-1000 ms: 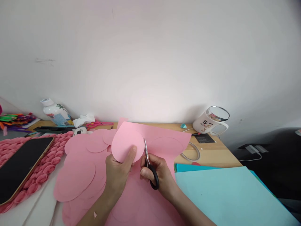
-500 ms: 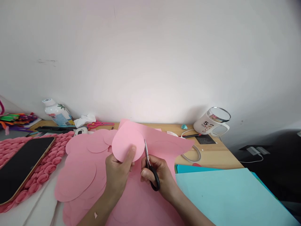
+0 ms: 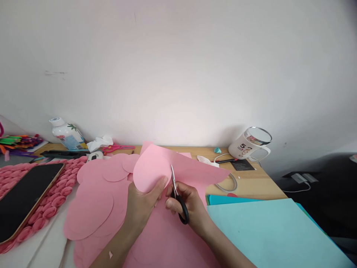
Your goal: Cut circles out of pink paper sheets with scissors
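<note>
My left hand (image 3: 143, 204) pinches a sheet of pink paper (image 3: 152, 169), thumb on top, by its rounded, mostly cut part. From that part the sheet stretches right in a long pointed strip. My right hand (image 3: 186, 204) is closed around a pair of scissors (image 3: 182, 208) with black handles and silver blades. The blades point up and lie at the right edge of the rounded part, by the strip. Under both hands spread more pink paper and, to the left, several overlapping pink paper circles (image 3: 90, 214). A small pink scrap (image 3: 111, 255) clings to my left forearm.
At left a phone (image 3: 29, 197) rests on a pink textured mat (image 3: 60, 201). Behind are a white bottle (image 3: 67, 133), a tissue (image 3: 99, 143) and pink scissors (image 3: 118, 148). To the right are light blue sheets (image 3: 267, 230), a white mug (image 3: 249, 143) and a coiled cable (image 3: 231, 183).
My left thumb has slid right along the rounded part, closer to the blades. The paper and scissors have barely moved, and the view has shifted slightly.
</note>
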Tool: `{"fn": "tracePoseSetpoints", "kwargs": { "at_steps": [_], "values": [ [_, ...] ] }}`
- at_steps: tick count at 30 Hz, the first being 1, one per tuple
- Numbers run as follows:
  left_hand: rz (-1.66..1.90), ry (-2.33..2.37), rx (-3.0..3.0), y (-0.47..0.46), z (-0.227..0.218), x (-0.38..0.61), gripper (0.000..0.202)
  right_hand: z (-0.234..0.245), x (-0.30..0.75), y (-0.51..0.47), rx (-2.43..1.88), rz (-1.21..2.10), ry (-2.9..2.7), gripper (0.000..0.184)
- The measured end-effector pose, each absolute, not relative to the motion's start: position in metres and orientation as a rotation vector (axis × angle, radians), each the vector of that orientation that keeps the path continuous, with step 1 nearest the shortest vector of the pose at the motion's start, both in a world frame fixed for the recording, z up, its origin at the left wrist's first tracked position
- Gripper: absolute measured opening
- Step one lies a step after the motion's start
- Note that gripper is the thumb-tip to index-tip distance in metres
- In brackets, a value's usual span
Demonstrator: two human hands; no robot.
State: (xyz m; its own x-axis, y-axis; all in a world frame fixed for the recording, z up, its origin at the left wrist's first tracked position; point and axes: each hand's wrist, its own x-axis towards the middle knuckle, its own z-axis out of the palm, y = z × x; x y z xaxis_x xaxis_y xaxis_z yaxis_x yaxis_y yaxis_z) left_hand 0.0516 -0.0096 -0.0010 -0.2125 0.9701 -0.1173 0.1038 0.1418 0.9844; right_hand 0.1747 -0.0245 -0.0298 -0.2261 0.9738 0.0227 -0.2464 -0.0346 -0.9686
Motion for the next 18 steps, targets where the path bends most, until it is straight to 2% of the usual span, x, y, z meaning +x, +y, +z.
{"fn": "tracePoseSetpoints", "kwargs": {
  "at_steps": [6, 18],
  "values": [
    [1.142, 1.501, 1.072, -0.0097, -0.0013, 0.0519, 0.028, -0.0309, 0.1788, -0.0230, -0.839, 1.439, -1.204, 0.034],
    [1.158, 1.476, 1.076, -0.0094, 0.0069, 0.0532, 0.024, -0.0334, 0.1793, -0.0239, -0.826, 1.450, -1.238, 0.036]
  ]
}}
